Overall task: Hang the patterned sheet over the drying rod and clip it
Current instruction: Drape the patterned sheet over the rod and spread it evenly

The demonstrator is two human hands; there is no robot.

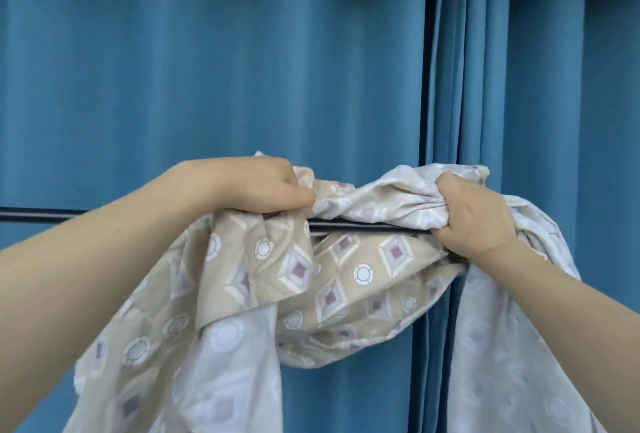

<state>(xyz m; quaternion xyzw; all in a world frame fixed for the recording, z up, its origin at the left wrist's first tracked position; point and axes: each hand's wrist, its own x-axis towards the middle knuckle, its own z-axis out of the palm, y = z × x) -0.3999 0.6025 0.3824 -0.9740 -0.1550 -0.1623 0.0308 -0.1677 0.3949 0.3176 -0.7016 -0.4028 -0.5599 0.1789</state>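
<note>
because the patterned sheet [349,280] is thin, soft cloth, it should be judged light but limp: it has no stiffness, bunches wherever it is gathered, and will likely slide along or off a smooth bar if its weight hangs unevenly. take hold along the upper edge, at two points set apart, so the span between them can be pulled flat. the sheet is held up against the drying rod [367,226], a dark horizontal bar in front of the blue curtain [214,68]; a twisted band of cloth lies along the top of the rod between the hands, and loose folds hang below it on the near side. whether any cloth has gone down the far side cannot be told. the left hand [256,186] is clenched on a bunch of fabric just above the rod. the right hand [474,217] grips a gathered wad at rod level, knuckles toward the camera. both forearms reach up beneath the hanging folds. no clip is visible.
</note>
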